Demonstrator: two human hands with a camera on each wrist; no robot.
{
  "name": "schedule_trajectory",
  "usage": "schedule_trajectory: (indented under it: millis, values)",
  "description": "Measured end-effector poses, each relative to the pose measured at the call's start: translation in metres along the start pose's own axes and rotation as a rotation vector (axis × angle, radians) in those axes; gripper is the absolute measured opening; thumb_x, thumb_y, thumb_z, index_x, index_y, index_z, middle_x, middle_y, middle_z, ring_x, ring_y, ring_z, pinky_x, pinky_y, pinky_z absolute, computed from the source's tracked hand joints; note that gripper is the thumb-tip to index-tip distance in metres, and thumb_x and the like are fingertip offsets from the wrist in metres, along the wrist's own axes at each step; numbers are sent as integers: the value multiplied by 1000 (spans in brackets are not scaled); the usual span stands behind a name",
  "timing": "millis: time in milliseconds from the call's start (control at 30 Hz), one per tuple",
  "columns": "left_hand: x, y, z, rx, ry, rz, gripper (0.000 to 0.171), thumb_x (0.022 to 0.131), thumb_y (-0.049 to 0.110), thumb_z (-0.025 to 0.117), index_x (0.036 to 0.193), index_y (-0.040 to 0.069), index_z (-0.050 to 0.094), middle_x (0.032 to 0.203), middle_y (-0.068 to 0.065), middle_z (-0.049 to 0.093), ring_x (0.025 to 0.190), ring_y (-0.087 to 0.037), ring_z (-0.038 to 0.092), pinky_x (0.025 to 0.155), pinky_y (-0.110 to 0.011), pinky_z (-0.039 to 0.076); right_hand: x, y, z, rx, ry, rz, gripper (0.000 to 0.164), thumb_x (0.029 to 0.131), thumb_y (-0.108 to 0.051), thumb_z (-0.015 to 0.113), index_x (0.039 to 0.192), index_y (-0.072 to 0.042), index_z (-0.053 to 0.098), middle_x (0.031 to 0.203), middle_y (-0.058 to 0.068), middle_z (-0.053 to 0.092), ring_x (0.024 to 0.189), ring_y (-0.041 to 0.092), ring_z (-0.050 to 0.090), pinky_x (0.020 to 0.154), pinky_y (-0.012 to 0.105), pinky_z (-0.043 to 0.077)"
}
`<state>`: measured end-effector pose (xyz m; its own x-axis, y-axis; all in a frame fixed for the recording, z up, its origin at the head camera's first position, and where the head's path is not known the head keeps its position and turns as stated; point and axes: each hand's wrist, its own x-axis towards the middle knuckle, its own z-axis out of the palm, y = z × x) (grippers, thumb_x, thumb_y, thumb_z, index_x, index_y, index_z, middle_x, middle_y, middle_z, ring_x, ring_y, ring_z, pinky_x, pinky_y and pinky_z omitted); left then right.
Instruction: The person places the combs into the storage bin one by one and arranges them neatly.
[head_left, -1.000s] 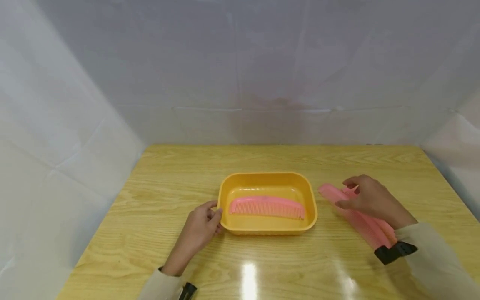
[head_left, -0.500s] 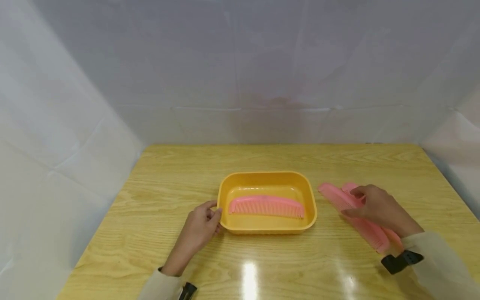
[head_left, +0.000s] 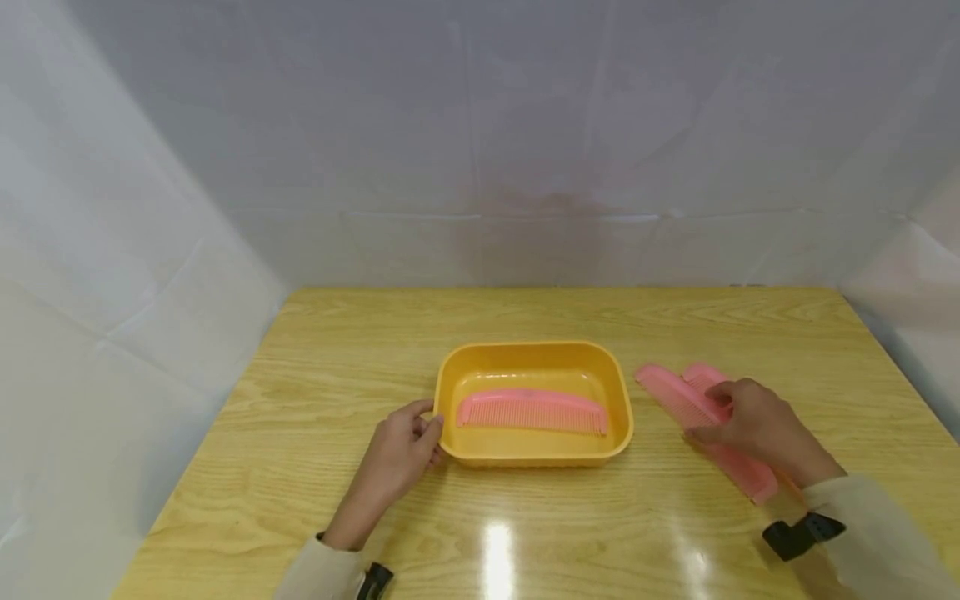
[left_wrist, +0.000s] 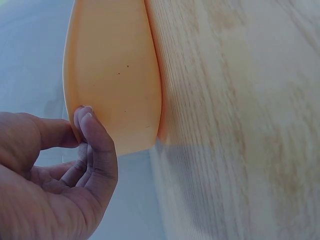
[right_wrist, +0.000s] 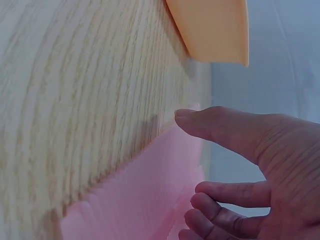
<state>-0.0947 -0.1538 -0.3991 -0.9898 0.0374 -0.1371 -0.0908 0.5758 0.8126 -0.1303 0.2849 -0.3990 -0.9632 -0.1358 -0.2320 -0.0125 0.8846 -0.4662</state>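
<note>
Pink combs (head_left: 681, 400) lay overlapping on the bench (head_left: 337, 350) under the right hand (head_left: 768, 429), to the right of the yellow tray (head_left: 525, 461). We had that hand wide, thumb towards the near edge of the pair and fingers over the far one; the right wrist view gave us a clear gap between thumb and fingers. We couldn't tell whether the tips pressed on the plastic. Count under the palm: at least two, rest hidden. We had the left hand (head_left: 401, 454) pinching the tray's left end, rim between thumb and fingers.

Going outward, we noted another comb (head_left: 532, 411) lying flat inside the tray, lengthwise, teeth towards the wearer. Dark bands (head_left: 804, 533) sat at both wrists, by pale sleeves (head_left: 873, 525). Past the far bench edge we had pale sheeting (head_left: 525, 167).

Step in hand, as we judged it: getting hold of a comb from the right-hand pair while steadying the tray. Next move called, we reckoned, for narrowing thumb and fingers on just one comb, since overlapping teeth could snag and drag the other along.
</note>
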Motion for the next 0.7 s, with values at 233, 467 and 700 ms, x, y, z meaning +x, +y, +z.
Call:
schedule_trajectory:
  millis: [233, 467, 700]
  values:
    - [0, 0, 0, 3, -3, -3, 42, 105, 13, 56, 141, -8, 52, 78, -4, 65, 65, -15, 65, 55, -27, 54, 0, 0, 7, -1, 38, -23, 72, 75, -39, 89, 114, 15, 63, 94, 19, 60, 83, 30, 56, 70, 43, 49]
    - [0, -1, 0, -4, -4, -1, 42, 105, 13, 56, 140, -8, 52, 78, -4, 65, 65, -16, 64, 54, -27, 54, 0, 2, 13, 7, 69, -73, 60, 75, -34, 89, 108, 11, 66, 90, 12, 58, 78, 25, 49, 68, 41, 45]
    - [0, 0, 0, 4, -7, -11, 41, 105, 14, 56, 141, -6, 53, 79, -4, 65, 66, -16, 64, 56, -28, 55, -1, 2, 12, 18, 52, -80, 63, 76, -35, 88, 112, 12, 66, 102, 19, 64, 87, 30, 56, 76, 50, 51]
